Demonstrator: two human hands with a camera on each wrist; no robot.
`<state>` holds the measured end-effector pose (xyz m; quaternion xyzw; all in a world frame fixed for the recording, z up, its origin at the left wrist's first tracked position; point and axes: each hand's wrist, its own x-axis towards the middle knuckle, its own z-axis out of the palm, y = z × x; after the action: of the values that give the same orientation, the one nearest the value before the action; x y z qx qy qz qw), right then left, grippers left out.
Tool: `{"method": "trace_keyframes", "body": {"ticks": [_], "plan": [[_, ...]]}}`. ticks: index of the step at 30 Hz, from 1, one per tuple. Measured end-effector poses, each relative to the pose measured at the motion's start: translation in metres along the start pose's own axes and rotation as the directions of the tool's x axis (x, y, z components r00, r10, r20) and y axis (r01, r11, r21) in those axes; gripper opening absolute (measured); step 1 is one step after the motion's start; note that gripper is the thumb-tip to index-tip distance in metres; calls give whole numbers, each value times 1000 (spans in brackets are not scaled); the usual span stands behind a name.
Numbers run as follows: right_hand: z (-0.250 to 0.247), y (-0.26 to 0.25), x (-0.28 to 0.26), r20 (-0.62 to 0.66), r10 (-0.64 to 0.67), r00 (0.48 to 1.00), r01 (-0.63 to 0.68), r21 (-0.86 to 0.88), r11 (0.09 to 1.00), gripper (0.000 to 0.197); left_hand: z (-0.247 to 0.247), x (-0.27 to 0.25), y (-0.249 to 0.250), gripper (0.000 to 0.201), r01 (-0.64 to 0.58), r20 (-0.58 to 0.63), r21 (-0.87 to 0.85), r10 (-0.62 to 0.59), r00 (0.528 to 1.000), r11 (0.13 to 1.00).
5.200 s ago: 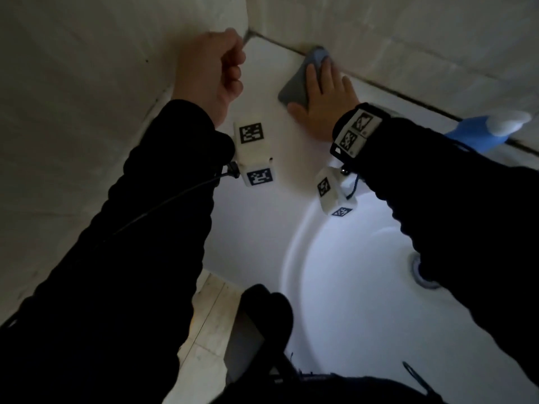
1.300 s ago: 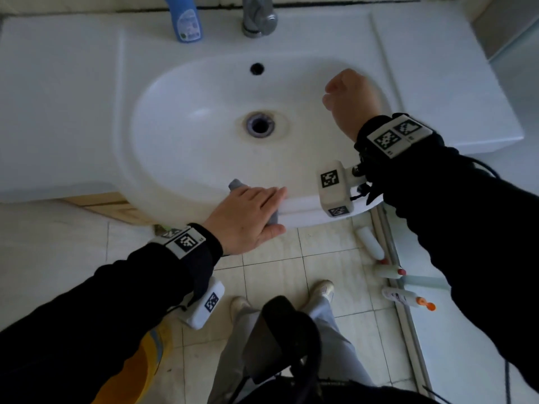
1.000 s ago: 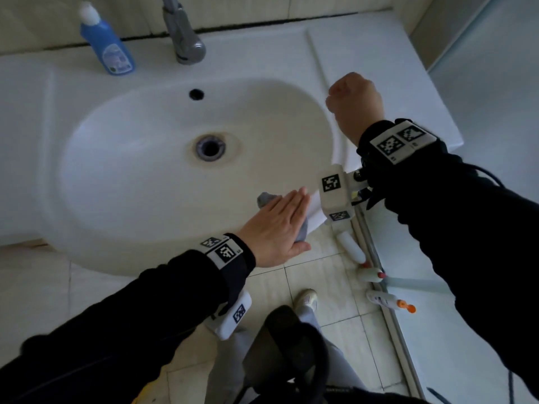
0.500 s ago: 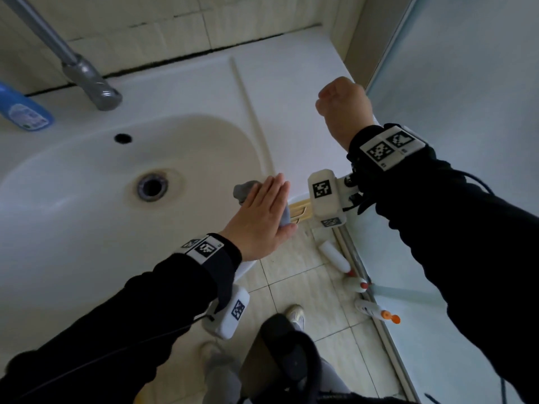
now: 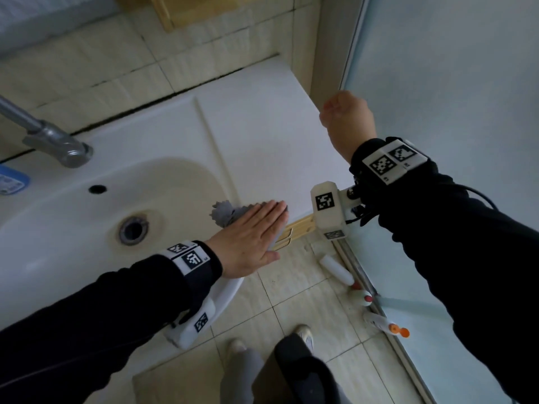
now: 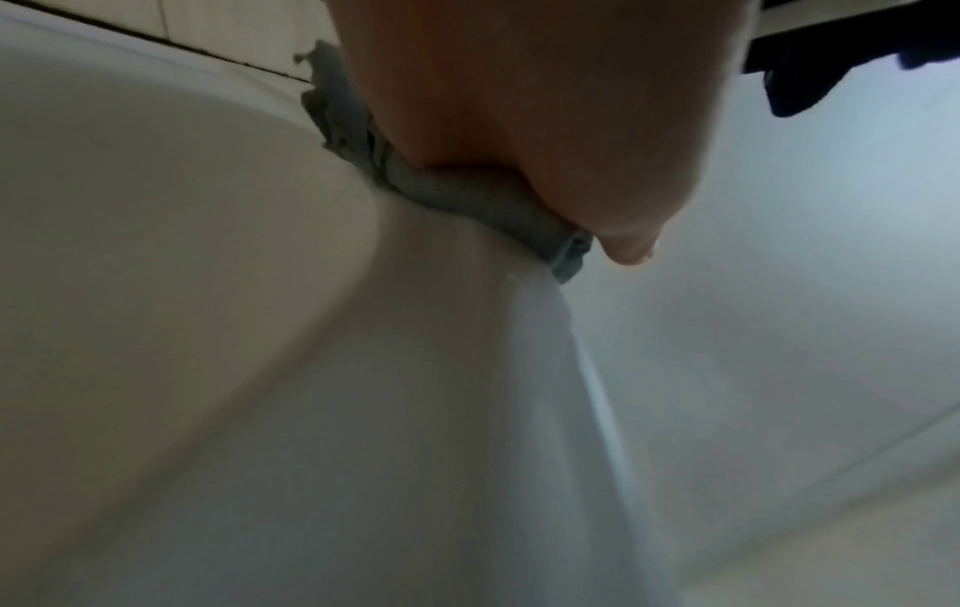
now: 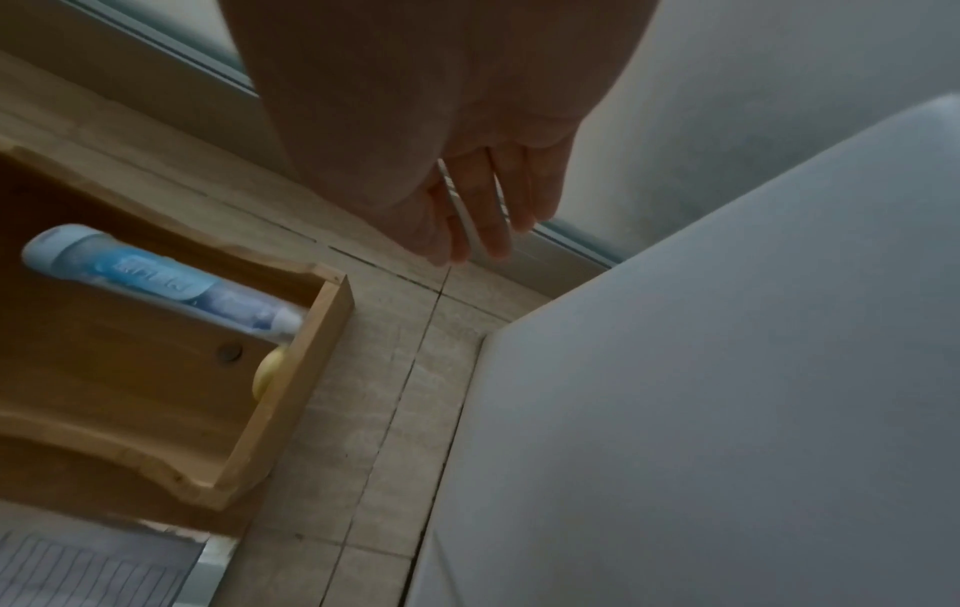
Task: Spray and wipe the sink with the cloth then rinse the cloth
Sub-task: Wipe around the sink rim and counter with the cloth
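The grey cloth [image 5: 222,212] lies on the front right rim of the white sink [image 5: 175,141], where the basin meets the flat counter slab [image 5: 262,135]. My left hand [image 5: 250,231] presses flat on the cloth with straight fingers; only the cloth's left edge shows. In the left wrist view the palm [image 6: 519,102] squashes the cloth [image 6: 467,197] onto the rim [image 6: 415,369]. My right hand [image 5: 347,115] hangs in the air over the counter's right edge, its fingers [image 7: 483,205] loosely bent and holding nothing. The blue spray bottle [image 5: 11,182] stands at the far left.
A metal faucet [image 5: 55,144] reaches over the basin; the drain [image 5: 133,230] sits below it. A frosted glass door [image 5: 452,83] stands right of the counter. Bottles [image 5: 335,269] lie on the floor along its track. A wooden shelf [image 7: 156,390] with a blue tube [image 7: 156,283] hangs above.
My left hand has slid the cloth rightward along the sink's front rim to the corner by the counter slab. The right hand stays raised and idle.
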<state>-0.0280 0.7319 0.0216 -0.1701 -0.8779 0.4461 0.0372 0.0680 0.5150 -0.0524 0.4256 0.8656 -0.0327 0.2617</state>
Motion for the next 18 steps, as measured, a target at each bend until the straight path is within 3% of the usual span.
{"method": "trace_keyframes", "body": {"ticks": [7, 13, 18], "plan": [[-35, 20, 18, -108, 70, 992, -73, -25, 997, 24, -39, 55, -16, 78, -77, 61, 135, 69, 996, 988], [-53, 34, 38, -190, 114, 975, -118, -11, 993, 21, -74, 126, -12, 72, -250, 58, 223, 243, 968, 942], [-48, 36, 63, -219, 143, 965, -143, 17, 990, 20, -99, 164, -26, 71, -229, 25, 208, 229, 973, 951]]}}
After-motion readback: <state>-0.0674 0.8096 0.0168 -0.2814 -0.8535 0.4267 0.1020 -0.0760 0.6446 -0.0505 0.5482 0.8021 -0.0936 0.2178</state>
